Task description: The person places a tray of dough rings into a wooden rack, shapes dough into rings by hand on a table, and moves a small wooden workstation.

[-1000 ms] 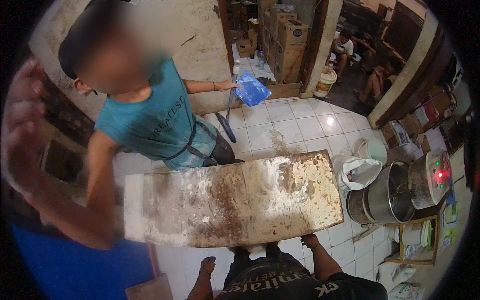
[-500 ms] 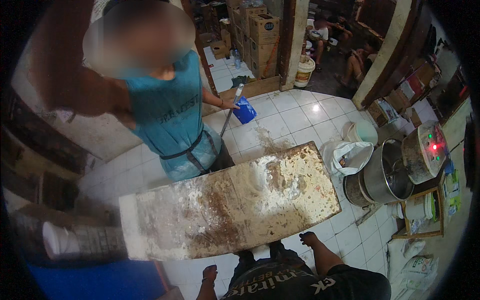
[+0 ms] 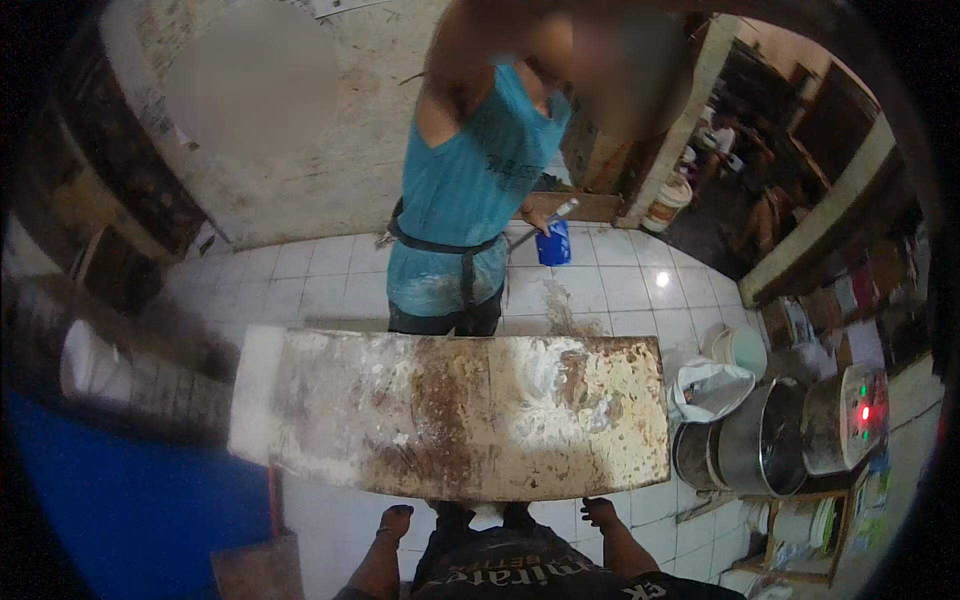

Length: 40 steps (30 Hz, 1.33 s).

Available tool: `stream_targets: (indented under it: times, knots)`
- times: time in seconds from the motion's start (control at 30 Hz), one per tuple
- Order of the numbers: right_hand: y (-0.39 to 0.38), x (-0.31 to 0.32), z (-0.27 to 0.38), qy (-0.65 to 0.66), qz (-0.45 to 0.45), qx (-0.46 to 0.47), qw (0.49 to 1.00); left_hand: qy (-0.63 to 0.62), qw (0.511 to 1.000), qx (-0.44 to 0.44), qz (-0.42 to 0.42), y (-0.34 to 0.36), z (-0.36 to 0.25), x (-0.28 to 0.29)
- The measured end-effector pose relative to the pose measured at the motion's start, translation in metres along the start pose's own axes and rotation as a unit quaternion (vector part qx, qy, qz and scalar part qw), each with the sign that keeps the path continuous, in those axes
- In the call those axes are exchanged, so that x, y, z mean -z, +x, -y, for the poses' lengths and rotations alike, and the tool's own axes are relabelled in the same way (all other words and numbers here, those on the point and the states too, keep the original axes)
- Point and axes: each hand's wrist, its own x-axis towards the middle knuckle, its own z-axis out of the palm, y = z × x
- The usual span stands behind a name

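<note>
My left hand [image 3: 397, 519] hangs just below the near edge of a worn wooden table [image 3: 330, 420], its fingers curled and nothing seen in them. Farther right along the same edge, my right hand [image 3: 599, 513] is loosely closed, also with nothing visible in it. Neither hand clearly touches the table. White powder [image 3: 560, 400] is smeared over the tabletop, thickest on the right half. Across the table stands a co-worker in a blue sleeveless shirt [image 3: 465, 190], a lowered hand [image 3: 536, 218] at a grey rod and a blue, flat-sided thing [image 3: 553, 244].
Right of the table stand a white sack [image 3: 708, 388], a large metal mixing bowl [image 3: 762, 440] and a machine with lit lamps [image 3: 848, 415]. A pale bucket [image 3: 738, 350] is behind them. White buckets [image 3: 95, 362] lie at the left, above a blue surface [image 3: 110, 500]. People sit beyond the doorway.
My view has turned, so the table now lies straighter across it. The co-worker appears farther right, one arm still raised. My hands remain low by the near edge.
</note>
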Motion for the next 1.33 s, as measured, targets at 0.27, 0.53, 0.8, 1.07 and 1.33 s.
stream_targets:
  times: [0.27,0.53,0.8,1.07,1.33]
  knots:
    - [-0.032,0.004,0.028,-0.047,-0.003,-0.012,0.999,-0.092,0.995,0.044,0.002,-0.025,0.006,-0.01]
    - [-0.023,-0.025,0.035,-0.01,-0.003,0.035,0.999,-0.012,0.997,-0.028,-0.064,-0.019,0.042,-0.002]
    - [-0.024,-0.036,0.036,-0.092,0.016,0.015,0.996,-0.016,0.998,-0.029,-0.055,-0.028,0.037,0.005]
    - [-0.025,-0.027,0.037,-0.089,0.027,-0.019,0.995,-0.067,0.995,0.017,-0.071,-0.041,0.024,0.001]
    - [0.002,-0.01,-0.005,-0.084,0.09,0.075,0.99,-0.083,0.995,0.037,-0.033,-0.029,0.037,-0.012]
